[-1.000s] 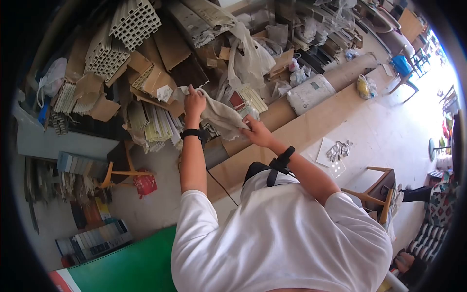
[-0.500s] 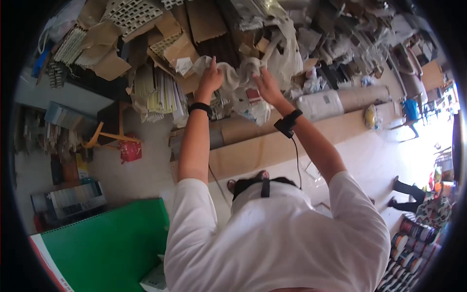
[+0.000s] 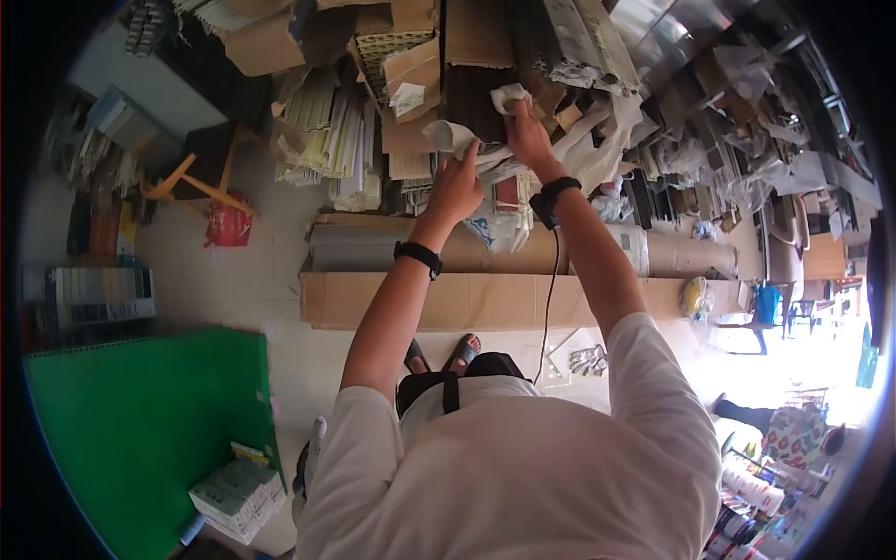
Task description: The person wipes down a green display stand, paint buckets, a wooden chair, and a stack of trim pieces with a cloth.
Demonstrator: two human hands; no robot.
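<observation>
A whitish, soft wrapping sheet (image 3: 451,137) is bunched and folded between my two hands, in front of the stacked boxes. My left hand (image 3: 455,189) has its fingers closed on one fold of it, at the lower left. Slightly higher and to the right, my right hand (image 3: 530,140) grips another curled part. From there more pale wrapping (image 3: 597,131) trails down to the right. Just behind the hands are dark brown panels (image 3: 483,98) and an opened cardboard box of strips (image 3: 413,70).
Bundled pale strips (image 3: 322,121) stand left of the hands. Below lie long wrapped rolls (image 3: 513,247) and a long flat carton (image 3: 420,299), between my feet and the stack. A green board (image 3: 149,411) is at lower left; another person (image 3: 793,434) is at lower right.
My view has turned, so the stack shows farther right. My hands are closer together, the right now higher than the left, with the sheet gathered between them.
</observation>
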